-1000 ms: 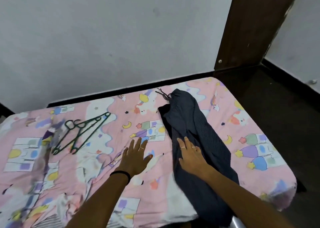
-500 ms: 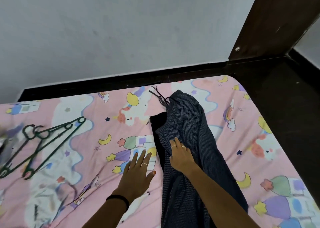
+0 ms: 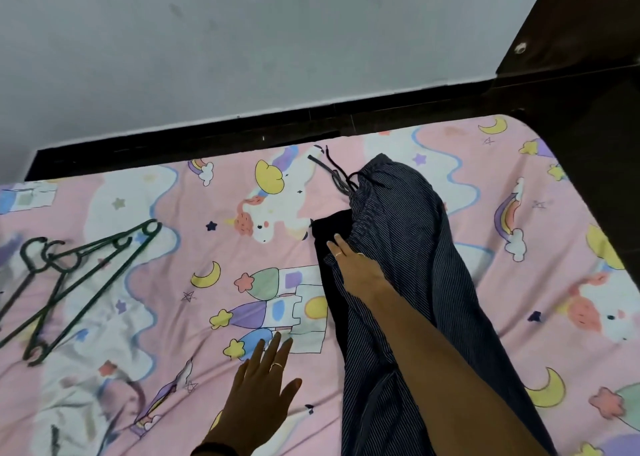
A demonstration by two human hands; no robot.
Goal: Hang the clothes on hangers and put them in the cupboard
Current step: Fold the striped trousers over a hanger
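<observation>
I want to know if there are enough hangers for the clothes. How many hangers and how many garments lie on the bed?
Green hangers: 2, overlapping at the left of the bed
Striped dark trousers: 1, right hand on them
Plain black garment: 1, partly under the trousers
Total: 4

- My pink cotton bedsheet (image 3: pixel 194 248) carries a cartoon print: white unicorns, yellow moons, rainbows, stars, pastel castles.
- The dark navy trousers with fine pale pinstripes (image 3: pixel 398 248) have a grey-and-black drawstring (image 3: pixel 334 173).
- A plain black garment (image 3: pixel 332 234) shows under them.
- The dark green plastic hangers (image 3: pixel 76 275) are one solid colour.
- The wall (image 3: pixel 242 40) is pale grey; its skirting (image 3: pixel 242 133) is black.
</observation>
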